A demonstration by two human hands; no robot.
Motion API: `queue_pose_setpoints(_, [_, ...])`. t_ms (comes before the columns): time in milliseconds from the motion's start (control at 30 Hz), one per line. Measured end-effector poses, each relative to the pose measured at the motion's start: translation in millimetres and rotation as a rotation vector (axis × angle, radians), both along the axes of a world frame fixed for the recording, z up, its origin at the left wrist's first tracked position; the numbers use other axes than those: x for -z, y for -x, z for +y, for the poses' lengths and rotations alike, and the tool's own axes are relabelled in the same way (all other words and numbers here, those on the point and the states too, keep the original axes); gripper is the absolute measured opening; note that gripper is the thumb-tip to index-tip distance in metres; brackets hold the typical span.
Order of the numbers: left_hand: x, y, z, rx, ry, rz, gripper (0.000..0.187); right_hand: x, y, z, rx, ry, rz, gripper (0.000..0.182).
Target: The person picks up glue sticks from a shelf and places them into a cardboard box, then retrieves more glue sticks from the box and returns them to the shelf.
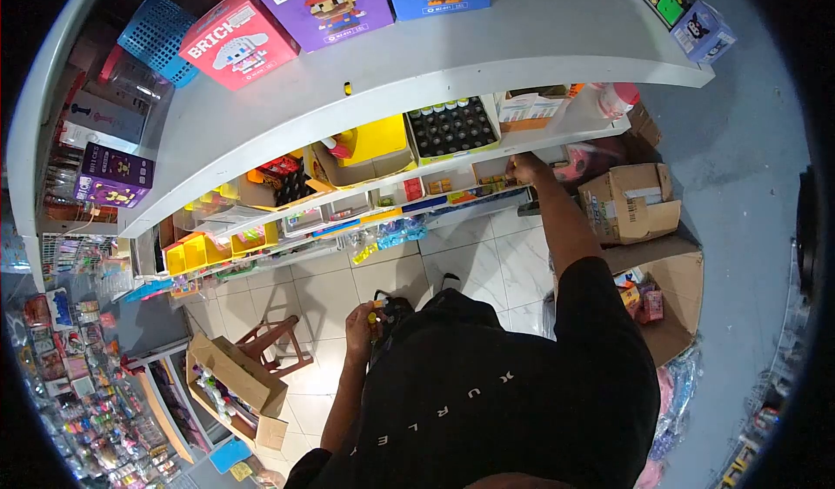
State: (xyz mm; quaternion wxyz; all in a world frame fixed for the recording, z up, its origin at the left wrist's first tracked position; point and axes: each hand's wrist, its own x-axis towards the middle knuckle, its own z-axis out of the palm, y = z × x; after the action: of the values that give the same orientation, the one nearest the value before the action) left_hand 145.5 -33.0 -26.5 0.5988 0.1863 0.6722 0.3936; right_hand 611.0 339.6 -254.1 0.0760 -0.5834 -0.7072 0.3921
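My left hand (359, 325) hangs low in front of my dark shirt, its fingers closed around small yellow-capped items (375, 316). Reaching forward, my right hand (527, 170) is at the narrow lower shelf, beside a small compartment (490, 172) with little yellow and red items. Its fingers look bent together, and what they hold is too small to make out. Left of it, another compartment holds small orange-yellow packs (439, 186). On the shelf above stands a black tray of round-topped items (452, 130).
Brick toy boxes (330, 3) stand on the white upper shelf (487, 45). Open cartons (683, 293) are at my right. A brown stool (270, 345) and another open carton (235, 380) stand on the tiled floor at left.
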Motion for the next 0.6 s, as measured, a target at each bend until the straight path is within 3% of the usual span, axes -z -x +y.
queue_pose_setpoints(33, [2,1,-1,-0.001,-0.004,-0.006,0.034,43,-11,11,0.014,-0.022,0.094,0.017])
queue_pose_setpoints(133, [4,0,-1,0.000,-0.001,-0.009,0.035,-50,6,-11,-0.087,0.055,-0.101,0.016])
queue_pose_setpoints(233, [-1,-3,1,0.002,0.015,0.006,0.035,24,-13,10,0.165,0.282,0.518,0.023])
queue_pose_setpoints(300, [0,-5,1,-0.010,0.001,-0.008,0.035,45,-17,17,0.397,0.491,0.890,0.027])
queue_pose_setpoints(367, [5,-4,2,0.002,0.008,-0.001,0.036,51,-22,16,0.371,0.377,0.891,0.030])
queue_pose_setpoints(400, [7,-4,2,0.009,0.011,0.003,0.036,46,-25,9,0.217,0.148,0.710,0.031])
queue_pose_setpoints(467, [0,-6,5,0.002,0.029,-0.010,0.032,29,-24,-3,0.246,0.172,0.854,0.032])
queue_pose_setpoints(533, [-4,-8,8,0.001,0.038,-0.021,0.031,12,-14,-8,0.625,0.693,1.493,0.035])
queue_pose_setpoints(600, [-5,-11,9,0.003,0.036,-0.030,0.031,23,-17,3,0.715,0.656,1.351,0.033])
